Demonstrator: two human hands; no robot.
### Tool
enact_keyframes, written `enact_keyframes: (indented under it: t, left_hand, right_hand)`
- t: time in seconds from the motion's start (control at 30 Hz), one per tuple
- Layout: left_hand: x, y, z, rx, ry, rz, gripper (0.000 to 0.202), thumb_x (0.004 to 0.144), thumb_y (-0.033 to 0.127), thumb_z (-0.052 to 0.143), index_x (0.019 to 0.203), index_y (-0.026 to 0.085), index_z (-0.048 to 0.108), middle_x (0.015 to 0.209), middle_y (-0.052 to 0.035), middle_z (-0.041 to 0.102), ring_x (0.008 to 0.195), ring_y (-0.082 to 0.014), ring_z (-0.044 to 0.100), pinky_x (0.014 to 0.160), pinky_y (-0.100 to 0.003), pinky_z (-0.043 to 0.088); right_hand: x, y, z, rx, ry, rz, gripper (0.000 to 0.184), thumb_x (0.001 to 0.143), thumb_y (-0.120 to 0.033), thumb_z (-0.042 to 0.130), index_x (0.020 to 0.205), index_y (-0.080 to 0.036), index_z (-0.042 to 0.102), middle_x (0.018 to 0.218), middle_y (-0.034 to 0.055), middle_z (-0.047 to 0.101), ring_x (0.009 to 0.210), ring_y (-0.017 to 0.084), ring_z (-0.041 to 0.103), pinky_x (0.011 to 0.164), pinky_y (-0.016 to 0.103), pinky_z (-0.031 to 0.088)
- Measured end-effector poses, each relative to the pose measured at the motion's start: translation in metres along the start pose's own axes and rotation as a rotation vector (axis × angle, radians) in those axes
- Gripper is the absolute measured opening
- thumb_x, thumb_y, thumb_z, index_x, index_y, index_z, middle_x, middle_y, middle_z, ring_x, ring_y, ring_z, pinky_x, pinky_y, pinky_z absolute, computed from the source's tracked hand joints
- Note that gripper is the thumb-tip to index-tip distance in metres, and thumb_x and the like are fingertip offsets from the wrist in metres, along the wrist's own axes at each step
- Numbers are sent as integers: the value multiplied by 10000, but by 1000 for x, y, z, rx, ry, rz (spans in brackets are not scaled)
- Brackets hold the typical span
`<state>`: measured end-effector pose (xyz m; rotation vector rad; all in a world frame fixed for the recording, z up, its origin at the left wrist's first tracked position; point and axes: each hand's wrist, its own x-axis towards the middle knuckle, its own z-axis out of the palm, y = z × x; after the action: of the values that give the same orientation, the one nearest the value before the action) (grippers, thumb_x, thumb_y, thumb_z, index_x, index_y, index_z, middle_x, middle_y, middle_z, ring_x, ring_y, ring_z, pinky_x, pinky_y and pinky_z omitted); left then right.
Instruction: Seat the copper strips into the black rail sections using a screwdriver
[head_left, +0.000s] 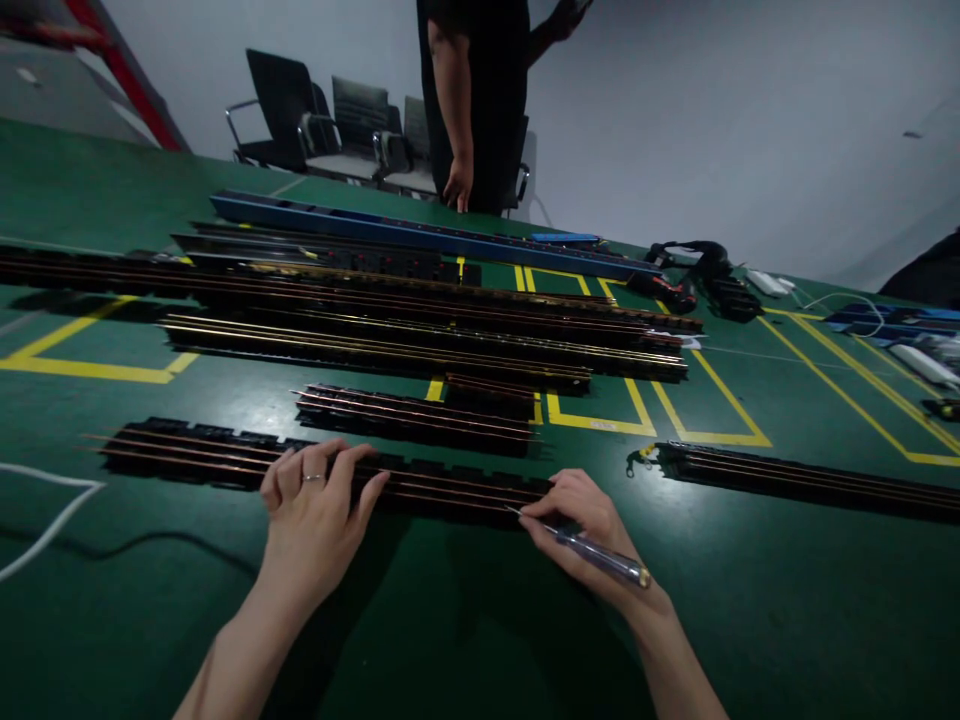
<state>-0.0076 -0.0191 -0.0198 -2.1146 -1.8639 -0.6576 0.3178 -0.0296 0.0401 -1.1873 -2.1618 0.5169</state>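
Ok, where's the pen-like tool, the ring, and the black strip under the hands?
Pen-like tool (602,556): head view, on its see-through handle.
Ring (314,477): head view, on its band.
Black strip (450,490): head view, on its wired top, near the middle.

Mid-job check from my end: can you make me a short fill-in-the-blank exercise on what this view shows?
1. The left hand wears a ____ on one finger.
2. In this view, the tip of the pen-like tool in the right hand is nearer the ____ end of the black strip under the left hand.
3. The lines marked on the green table are ____.
4. The long rail nearest the standing person is ____.

Missing words: ring; right; yellow; blue.
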Motion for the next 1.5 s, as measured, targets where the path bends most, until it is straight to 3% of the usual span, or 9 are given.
enact_keyframes:
  t: [0.07, 0.23, 0.53, 0.73, 0.9, 1.07, 1.2, 1.3, 1.5]
  left_hand:
    - [2, 7, -2, -76, 36, 49, 408, 931, 367, 547, 1320, 243, 542, 1308, -130, 556, 1242, -342, 452, 1051, -556, 337]
    - [8, 25, -5, -289, -127, 305, 435, 934, 347, 579, 1362, 296, 519, 1292, -44, 626, 1196, -242, 545, 1052, -445, 394]
    - [9, -2, -6, -221, -87, 202, 395, 949, 322, 551, 1344, 304, 532, 1308, -32, 634, 1234, -256, 550, 1087, -487, 345]
    - [8, -1, -11, -264, -90, 232, 458, 950, 199, 447, 1396, 297, 473, 1408, -19, 567, 1334, -227, 484, 1172, -486, 284]
    - [9, -11, -10, -259, -37, 143, 472, 936, 255, 509, 1406, 278, 462, 1383, -36, 576, 1329, -242, 484, 1193, -517, 258]
    - [9, 2, -3, -409, -97, 262, 404, 955, 225, 530, 1350, 310, 528, 1275, -7, 629, 1213, -184, 546, 1109, -418, 417]
    - [1, 46, -10, -471, -126, 414, 548, 962, 231, 529, 1485, 252, 367, 1385, -27, 570, 1299, -167, 486, 1183, -408, 348]
    - [-2, 67, -21, -444, -111, 474, 611, 943, 264, 560, 1504, 223, 323, 1458, -35, 513, 1360, -182, 436, 1223, -431, 273]
    - [3, 34, -30, -353, -56, 263, 502, 885, 269, 584, 1375, 246, 480, 1393, -44, 552, 1301, -234, 481, 1182, -499, 290]
  right_hand:
    - [0, 2, -2, -7, -6, 3, 65, 872, -245, 662, 841, -200, 698, 776, 6, 682, 788, 135, 581, 806, 335, 468]
    - [0, 4, -4, 11, -25, 39, 80, 876, -252, 655, 827, -198, 687, 793, 3, 672, 813, 129, 574, 795, 310, 464]
    - [-1, 6, -14, -17, -64, 118, 133, 902, -243, 591, 800, -174, 641, 794, 18, 637, 772, 114, 563, 717, 258, 439]
    - [-1, 12, -13, -117, -94, 147, 141, 897, -240, 588, 785, -166, 630, 781, 24, 632, 756, 114, 566, 688, 245, 443]
    - [-5, 12, -12, -72, 142, 166, 152, 923, -250, 576, 815, -167, 643, 705, -5, 629, 635, 80, 568, 607, 217, 435]
    - [-2, -1, 3, -9, 269, -103, 116, 943, -178, 562, 932, -190, 676, 770, -6, 688, 716, 91, 615, 680, 237, 495]
    - [4, -12, 17, -276, 56, -213, 379, 868, -350, 698, 1213, -205, 640, 1188, 59, 693, 1081, 211, 628, 972, 430, 512]
    - [4, -12, 20, -346, -108, -178, 500, 866, -360, 698, 1328, -216, 571, 1284, 56, 648, 1155, 218, 607, 1061, 477, 470]
    - [0, -2, 2, -244, -235, 35, 358, 869, -414, 682, 1172, -229, 642, 1181, 39, 663, 1060, 190, 622, 922, 406, 543]
